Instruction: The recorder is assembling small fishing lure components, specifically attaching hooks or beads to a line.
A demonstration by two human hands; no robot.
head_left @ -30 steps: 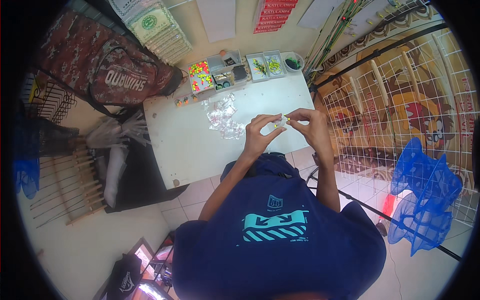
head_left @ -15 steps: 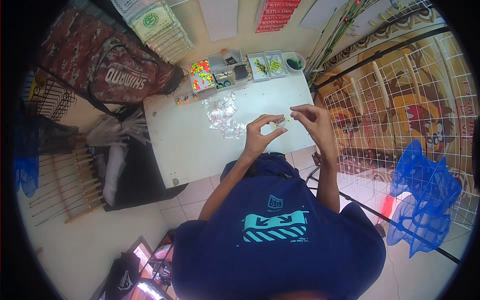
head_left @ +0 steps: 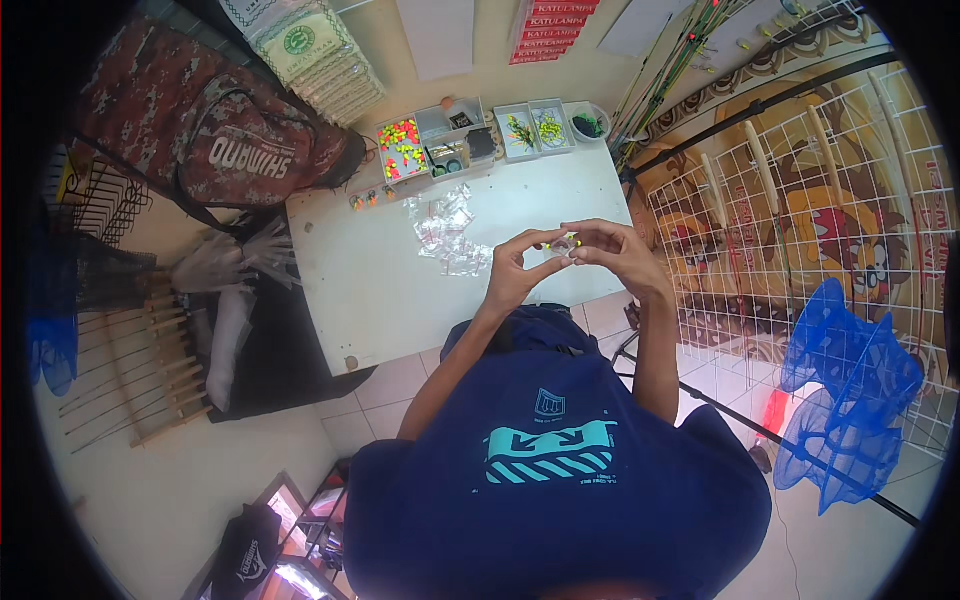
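Above the white table point(head_left: 390, 320) I hold up a small clear plastic bag point(head_left: 563, 246) with tiny yellow-green pieces showing at it. My left hand point(head_left: 518, 268) pinches its left side between thumb and fingers. On the other side my right hand point(head_left: 625, 258) has its thumb and fingertips closed at the bag's edge. The fingers partly hide the bag, and the pieces are too small to name. Left of my hands, a loose pile of small clear plastic bags point(head_left: 445, 230) lies flat on the table.
A divided tray point(head_left: 428, 178) with bright pink and yellow beads stands at the table's back. Beside it are white boxes point(head_left: 522, 155) of yellow-green pieces and a round tub point(head_left: 588, 124). A camouflage bag point(head_left: 240, 135) hangs left; a wire grid point(head_left: 770, 230) and blue nets point(head_left: 850, 380) stand right.
My right hand has moved left and down to the small bag, and its fingers have closed there. My left hand has stayed nearly in place.
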